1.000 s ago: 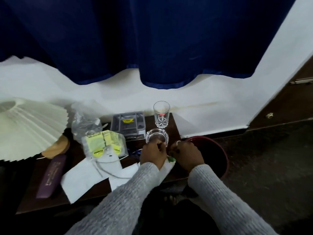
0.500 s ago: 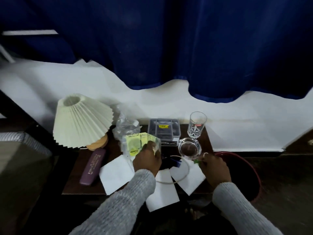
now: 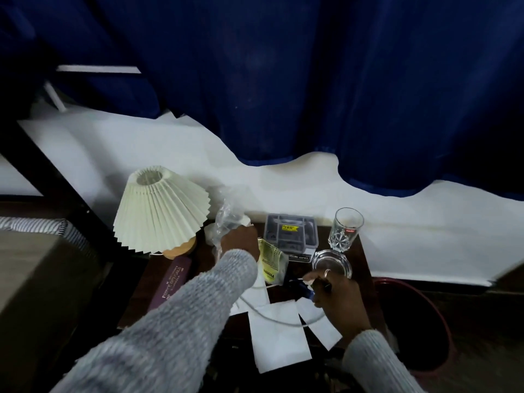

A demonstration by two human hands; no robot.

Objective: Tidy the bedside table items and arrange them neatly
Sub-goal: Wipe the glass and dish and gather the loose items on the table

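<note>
Right hand (image 3: 337, 290) pinches something small and dark, unclear what, over loose white papers (image 3: 279, 333) and a cable (image 3: 272, 319) lying unsorted on the surface (image 3: 364, 268). Left hand (image 3: 241, 241) closes on a crinkled plastic bag (image 3: 226, 219); its fingers are hidden. Beyond them stand an ashtray (image 3: 331, 263), glass (image 3: 344, 229), box (image 3: 290, 232) and lamp (image 3: 160, 211). Tidying looks barely begun.

Left hand (image 3: 239, 241) extended far forward, fingers curled closed and facing away; right hand (image 3: 336, 290) lower, knuckles up, fingers (image 3: 310, 277) pinched together, both forearms grey-sleeved.
</note>
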